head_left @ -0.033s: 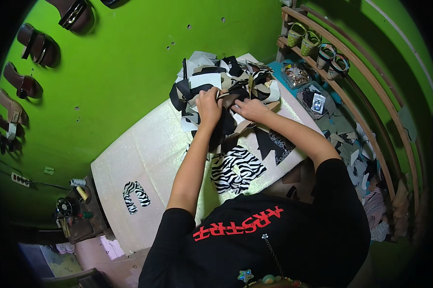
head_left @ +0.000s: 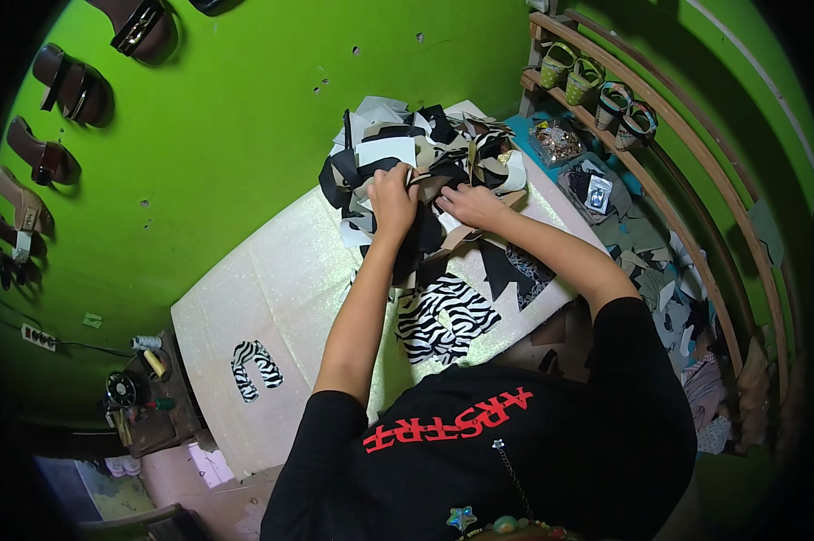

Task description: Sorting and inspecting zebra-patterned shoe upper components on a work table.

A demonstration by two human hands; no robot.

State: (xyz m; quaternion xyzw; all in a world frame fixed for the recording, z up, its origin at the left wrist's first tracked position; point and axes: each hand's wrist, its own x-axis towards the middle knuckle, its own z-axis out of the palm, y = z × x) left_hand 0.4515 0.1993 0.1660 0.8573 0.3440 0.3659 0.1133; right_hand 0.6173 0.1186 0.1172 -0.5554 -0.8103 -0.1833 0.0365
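Note:
A heaped pile of scraps (head_left: 387,151) in black, white, beige and zebra print lies at the far end of a pale glittery sheet. My left hand (head_left: 393,197) is sunk into the pile's near side, fingers bent and closed around scraps. Just to its right, my right hand (head_left: 474,206) has its fingers curled into the same heap, pinching at scraps; its fingertips are partly covered. Nearer to me lies a zebra-print piece (head_left: 445,320) with a hole in it. A U-shaped zebra-print piece (head_left: 256,368) lies apart on the left.
The glittery sheet (head_left: 235,288) covers the work surface. At right, small patterned shoes (head_left: 637,124) stand on a wooden rack (head_left: 668,149), near a bag of small shiny parts (head_left: 556,142) and more scraps (head_left: 664,288). Sandals (head_left: 73,86) hang on the green wall; a machine (head_left: 123,389) stands lower left.

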